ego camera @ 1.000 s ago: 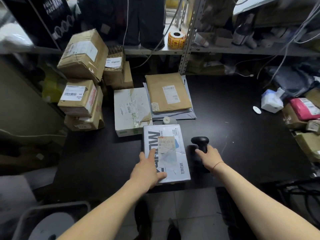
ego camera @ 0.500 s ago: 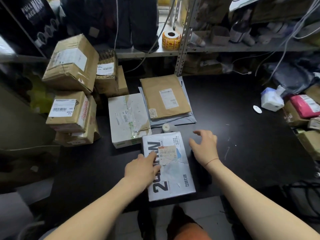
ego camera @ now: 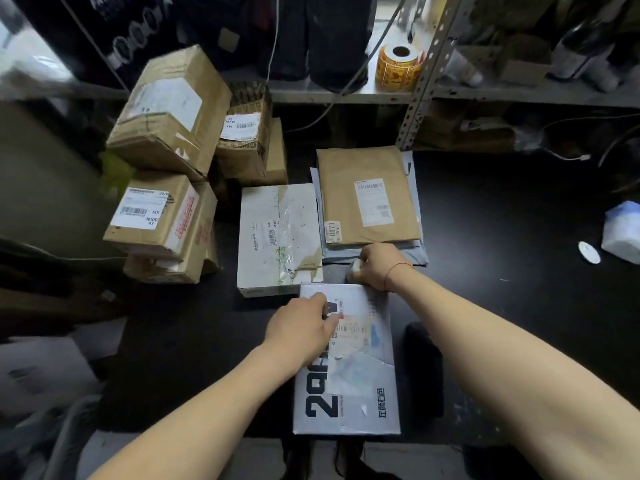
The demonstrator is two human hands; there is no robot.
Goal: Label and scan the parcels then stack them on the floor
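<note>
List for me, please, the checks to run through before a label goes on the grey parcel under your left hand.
1. The grey parcel lies flat on the black table: ok.
2. The left hand presses on its top to steady it: ok.
3. The right hand has the small white roll, fingers curled round it: ok.
4. The roll has labels left: cannot tell, the hand hides most of it.
5. Bare space on the parcel's top, between the barcode label and the near edge: ok.
6. The black scanner lies beside the parcel's right edge, likely in reach: ok.
</note>
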